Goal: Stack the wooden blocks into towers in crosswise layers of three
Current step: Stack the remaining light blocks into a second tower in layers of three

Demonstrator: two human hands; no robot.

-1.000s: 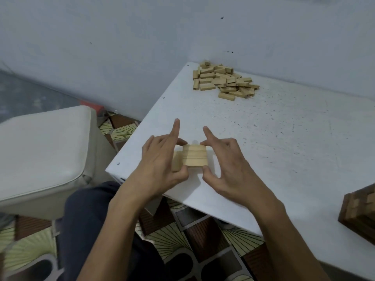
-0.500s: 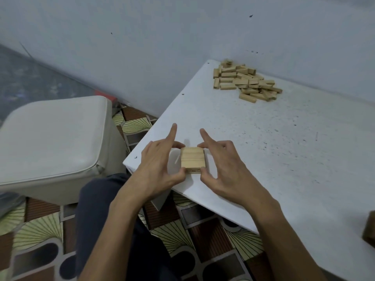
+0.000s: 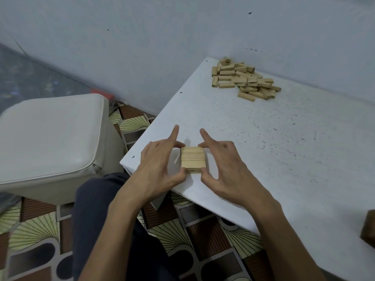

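Note:
A low stack of light wooden blocks (image 3: 192,158) sits near the front left corner of the white table (image 3: 284,149). Its top layer is three blocks side by side, and the end of a lower block shows at the near side. My left hand (image 3: 160,165) holds the stack's left side and my right hand (image 3: 227,165) its right side. On each hand the thumb is at the near corner, a finger is at the far corner, and the index finger points away. A loose pile of blocks (image 3: 243,80) lies at the table's far edge by the wall.
A pale cushioned stool (image 3: 50,134) stands left of the table. My dark trouser leg (image 3: 97,209) is below the table corner, over a patterned floor. A dark wooden object (image 3: 369,228) pokes in at the right edge. The grey wall runs behind the table.
A lower block that stuck out to the left a second ago now sits flush under the top layer. Both hands stay around the stack. My view has shifted left, pushing the dark object to the edge.

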